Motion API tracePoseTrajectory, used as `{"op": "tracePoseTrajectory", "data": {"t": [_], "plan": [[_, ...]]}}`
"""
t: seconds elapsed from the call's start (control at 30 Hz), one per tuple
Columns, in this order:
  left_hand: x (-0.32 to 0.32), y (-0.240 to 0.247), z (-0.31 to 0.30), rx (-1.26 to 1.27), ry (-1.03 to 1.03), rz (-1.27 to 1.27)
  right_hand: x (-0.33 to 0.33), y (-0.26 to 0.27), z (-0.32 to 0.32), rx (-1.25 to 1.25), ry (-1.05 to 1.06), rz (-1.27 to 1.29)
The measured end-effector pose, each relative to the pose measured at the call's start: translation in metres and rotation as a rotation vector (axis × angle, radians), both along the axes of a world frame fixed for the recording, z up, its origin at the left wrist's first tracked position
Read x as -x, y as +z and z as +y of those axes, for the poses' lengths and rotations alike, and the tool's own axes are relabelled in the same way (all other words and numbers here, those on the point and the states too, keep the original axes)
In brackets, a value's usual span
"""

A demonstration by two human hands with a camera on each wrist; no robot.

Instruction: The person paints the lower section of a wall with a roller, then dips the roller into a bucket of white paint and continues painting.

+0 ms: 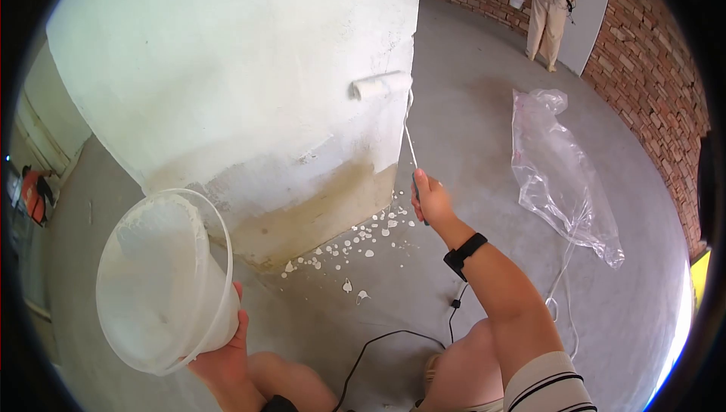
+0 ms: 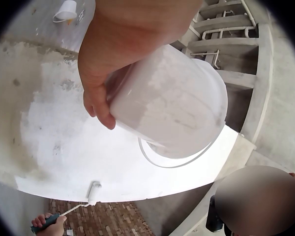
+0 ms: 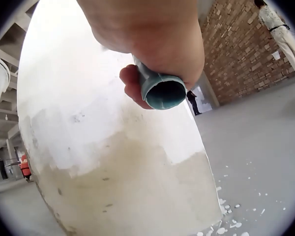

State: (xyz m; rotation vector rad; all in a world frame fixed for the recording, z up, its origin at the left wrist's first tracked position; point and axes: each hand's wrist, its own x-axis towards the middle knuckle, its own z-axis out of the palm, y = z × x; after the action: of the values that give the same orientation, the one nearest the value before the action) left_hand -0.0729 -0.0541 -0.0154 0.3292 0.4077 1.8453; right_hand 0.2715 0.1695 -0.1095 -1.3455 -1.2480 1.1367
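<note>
My left hand (image 1: 223,363) grips a white plastic bucket (image 1: 136,291) from below, around its lower side. The bucket is tilted, its mouth towards the head camera, with its thin wire handle hanging along the rim. In the left wrist view, fingers (image 2: 105,115) curl around the bucket's base edge. My right hand (image 1: 433,199) holds a paint roller by its dark teal handle (image 3: 164,93). Its white roller sleeve (image 1: 382,85) lies on the painted pillar (image 1: 249,64), close to the right edge. White paint covers the upper face; the lower part is patchy grey and tan.
White paint drops (image 1: 363,245) spatter the grey floor at the pillar's foot. A clear plastic sheet (image 1: 560,170) lies to the right, and a black cable (image 1: 386,334) runs near my legs. Another person (image 1: 554,3) stands by the brick wall (image 1: 650,71) at the back right.
</note>
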Motion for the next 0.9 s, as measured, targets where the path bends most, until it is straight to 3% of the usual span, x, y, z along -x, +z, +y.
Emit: {"op": "tracePoseTrajectory", "data": {"t": [0.1, 0.33, 0.4, 0.53, 0.67, 0.77, 0.83, 0.9], "plan": [[0.000, 0.000, 0.000, -0.016, -0.018, -0.023, -0.006, -0.034, -0.009, 0.113, -0.072, -0.184], [0.000, 0.000, -0.001, -0.035, -0.039, -0.037, -0.035, -0.077, -0.029, 0.257, 0.000, -0.428], [0.000, 0.001, 0.000, -0.028, -0.039, -0.041, -0.039, -0.078, -0.036, 0.469, 0.035, -0.511], [0.000, 0.001, 0.001, -0.029, -0.043, -0.035, -0.058, -0.080, -0.037, 0.505, 0.065, -0.554], [0.002, 0.002, 0.001, -0.007, -0.010, 0.004, -0.088, -0.059, -0.025, 0.337, 0.061, -0.640], [0.003, -0.001, 0.001, -0.017, -0.019, 0.010, -0.098, -0.052, -0.007, 0.148, -0.117, -0.504], [0.005, -0.004, 0.001, -0.008, -0.019, 0.002, -0.092, -0.025, 0.003, 0.029, -0.222, -0.081], [0.002, -0.002, 0.003, -0.010, -0.023, -0.024, -0.076, 0.015, 0.007, -0.026, -0.192, 0.055]]}}
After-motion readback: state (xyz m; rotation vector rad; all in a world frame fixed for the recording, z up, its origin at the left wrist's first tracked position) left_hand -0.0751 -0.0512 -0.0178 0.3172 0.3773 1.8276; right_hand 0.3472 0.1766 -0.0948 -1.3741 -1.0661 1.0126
